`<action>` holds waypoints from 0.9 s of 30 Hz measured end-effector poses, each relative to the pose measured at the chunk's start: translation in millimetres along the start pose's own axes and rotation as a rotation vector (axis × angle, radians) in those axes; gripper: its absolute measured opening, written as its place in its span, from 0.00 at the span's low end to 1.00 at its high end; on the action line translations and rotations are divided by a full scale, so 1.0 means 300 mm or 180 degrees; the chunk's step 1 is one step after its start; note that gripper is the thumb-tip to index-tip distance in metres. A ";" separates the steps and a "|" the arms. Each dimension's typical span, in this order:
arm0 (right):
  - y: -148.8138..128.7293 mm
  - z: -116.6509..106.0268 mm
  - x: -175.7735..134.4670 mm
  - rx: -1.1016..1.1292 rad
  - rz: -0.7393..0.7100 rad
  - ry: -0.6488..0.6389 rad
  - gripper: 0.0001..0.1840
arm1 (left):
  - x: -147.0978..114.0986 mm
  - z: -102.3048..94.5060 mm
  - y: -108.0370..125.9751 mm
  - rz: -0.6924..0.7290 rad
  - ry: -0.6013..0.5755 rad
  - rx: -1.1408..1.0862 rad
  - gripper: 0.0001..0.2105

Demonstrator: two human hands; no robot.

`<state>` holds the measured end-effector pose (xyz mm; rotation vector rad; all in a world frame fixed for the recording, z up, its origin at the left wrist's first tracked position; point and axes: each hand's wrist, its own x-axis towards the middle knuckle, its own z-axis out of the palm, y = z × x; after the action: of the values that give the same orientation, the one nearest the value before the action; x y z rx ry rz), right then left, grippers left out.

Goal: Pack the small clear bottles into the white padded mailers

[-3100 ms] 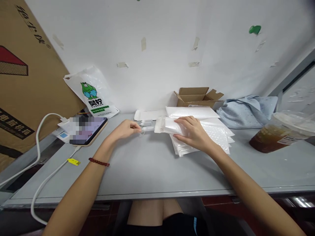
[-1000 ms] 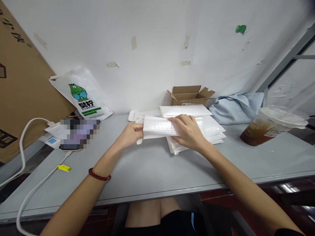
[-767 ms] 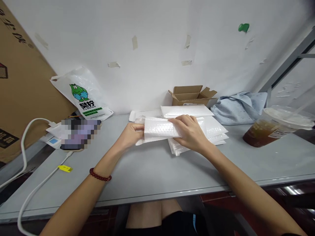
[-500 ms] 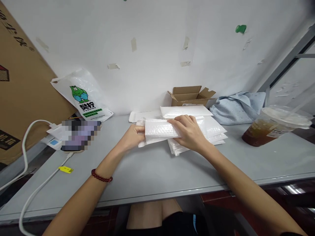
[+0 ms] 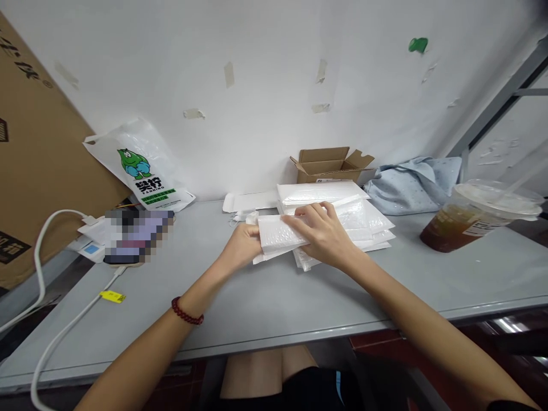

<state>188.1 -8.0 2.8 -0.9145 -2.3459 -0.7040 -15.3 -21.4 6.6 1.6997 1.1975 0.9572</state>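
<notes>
A white bubble mailer (image 5: 280, 235) is held between my two hands over the table. My left hand (image 5: 242, 246) grips its left end, the fingers partly hidden inside or behind the edge. Across the mailer's right part lies my right hand (image 5: 322, 233), thumb and fingers closed on it. Below and to the right of that hand is a stack of white bubble mailers (image 5: 372, 225), partly covered. Just behind the left hand, a small clear and white item (image 5: 246, 217) rests near a flat white box (image 5: 252, 201).
An open cardboard box (image 5: 329, 162) stands against the wall, beside a light blue cloth bag (image 5: 413, 185). At right is a plastic drink cup (image 5: 475, 214). A phone (image 5: 139, 237) with a white cable (image 5: 77, 328), a white printed bag (image 5: 141, 165) and a large carton (image 5: 38, 142) are at left.
My left hand and the mailer's left end have shifted slightly right and down. The small clear and white item now shows behind the left hand. My right hand stays on the mailer.
</notes>
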 end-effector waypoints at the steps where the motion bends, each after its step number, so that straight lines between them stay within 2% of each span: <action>1: -0.003 0.000 0.000 0.0000 -0.0004 -0.0006 0.29 | -0.002 0.009 0.002 0.0020 0.0090 -0.0035 0.04; 6: -0.011 -0.002 0.000 0.0024 -0.0036 -0.0009 0.26 | -0.003 0.025 0.007 -0.0082 0.0378 -0.0174 0.04; 12: -0.037 -0.004 -0.004 -0.0374 0.0026 0.0070 0.31 | -0.001 -0.005 0.011 -0.0590 -0.0102 -0.0941 0.11; 14: -0.046 -0.003 -0.006 -0.0468 -0.0045 0.0136 0.29 | -0.001 -0.013 0.014 -0.0576 -0.0080 -0.1131 0.14; 15: -0.048 -0.002 -0.006 -0.0482 -0.0082 0.0142 0.28 | -0.001 -0.017 0.016 -0.0504 0.0042 -0.1170 0.14; 20: -0.048 -0.003 0.001 -0.0516 -0.0063 0.0102 0.22 | -0.001 -0.034 0.015 -0.0098 0.1158 -0.1086 0.12; 27: -0.040 -0.030 0.026 -0.0511 0.0120 0.0131 0.18 | -0.002 -0.024 0.024 0.0122 0.1443 -0.1173 0.17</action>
<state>176.8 -17.9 11.0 -1.0002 -2.2555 -0.8974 -19.7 -22.0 15.8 1.2520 1.1774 1.5395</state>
